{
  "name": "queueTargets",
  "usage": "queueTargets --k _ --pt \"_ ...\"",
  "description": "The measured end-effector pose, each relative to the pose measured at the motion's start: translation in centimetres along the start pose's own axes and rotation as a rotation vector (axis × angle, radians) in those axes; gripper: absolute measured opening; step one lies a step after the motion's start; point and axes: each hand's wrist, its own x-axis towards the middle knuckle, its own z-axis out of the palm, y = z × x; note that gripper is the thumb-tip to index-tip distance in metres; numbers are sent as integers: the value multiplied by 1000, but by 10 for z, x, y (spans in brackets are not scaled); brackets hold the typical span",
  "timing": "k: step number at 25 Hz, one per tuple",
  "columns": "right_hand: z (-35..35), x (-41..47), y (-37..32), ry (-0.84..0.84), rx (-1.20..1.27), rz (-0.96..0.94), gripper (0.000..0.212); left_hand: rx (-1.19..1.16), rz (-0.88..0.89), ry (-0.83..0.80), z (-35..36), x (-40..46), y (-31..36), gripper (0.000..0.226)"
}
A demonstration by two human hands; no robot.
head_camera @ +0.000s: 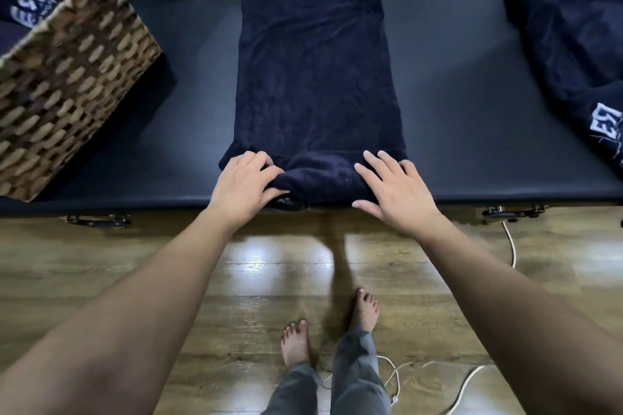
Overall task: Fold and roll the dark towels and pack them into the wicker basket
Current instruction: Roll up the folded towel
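With the near end already turned over on itself, you are at the start of the rolling step.
Towel in hand: the long, dark navy plush towel [317, 77], folded into a narrow strip, lies lengthwise away from you on the black padded table [472, 111]; its near end forms a short, loose roll at the table's front edge.
Left hand: your left hand [246, 184] rests on the roll's left end, fingers curled over the bunched cloth and gripping it.
Right hand: your right hand [391, 189] lies flat on the roll's right end, fingers straight and spread, pressing down and gripping nothing.
Basket: the woven brown wicker basket [67, 77] stands at the table's left, a printed dark towel visible inside.
Waiting stock: a heap of dark printed towels [573, 61] lies at the right.
Next move, as judged: push both hands forward evenly, keeping the roll tight and its ends level.
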Motion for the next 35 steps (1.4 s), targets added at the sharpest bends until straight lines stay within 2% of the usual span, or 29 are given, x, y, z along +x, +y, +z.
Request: queueTargets --k 3,6,10,13,14,16,18,19,21,23,25,27,29,31,33,34,35 --pt "2 7 1 100 19 -16 53 -7 -47 39 2 5 2 50" --pt "-5 19 7 101 77 -13 39 11 -90 28 -8 8 2 53" --pt "-25 41 14 -56 261 175 40 -41 -311 -153 -18 9 5 52" --pt "-27 52 15 -194 306 253 40 54 -421 -257 -21 20 13 53" --pt "-28 57 15 -241 309 272 39 117 -423 -203 -21 25 16 47" --pt "-31 67 14 -305 304 310 38 166 -382 35 -18 32 25 28" --pt "-32 73 12 -317 287 338 38 91 -256 182 -8 29 39 27" --pt "-32 74 11 -317 278 337 37 79 -193 176 3 22 47 33" --pt "-30 74 12 -316 260 346 35 136 -176 98 22 8 57 50" --pt "-27 76 9 -217 155 322 28 217 -211 25 31 8 53 56" --pt "-25 78 0 -21 -67 236 14 232 -220 -14 26 24 42 51" --pt "-22 74 -15 175 -142 134 6 217 -202 -42 15 43 35 48" --pt "-10 59 -26 183 -91 109 28 135 -191 -136 3 57 31 49" --pt "-1 46 -29 58 -74 154 53 31 -223 -241 -3 66 27 49" --pt "3 46 -23 27 -79 161 55 24 -266 -316 -8 77 25 48" --pt "1 51 -20 8 -61 161 52 88 -231 -285 -10 80 27 45" --pt "-1 57 -17 -6 -52 149 50 142 -186 -166 -9 80 32 41"
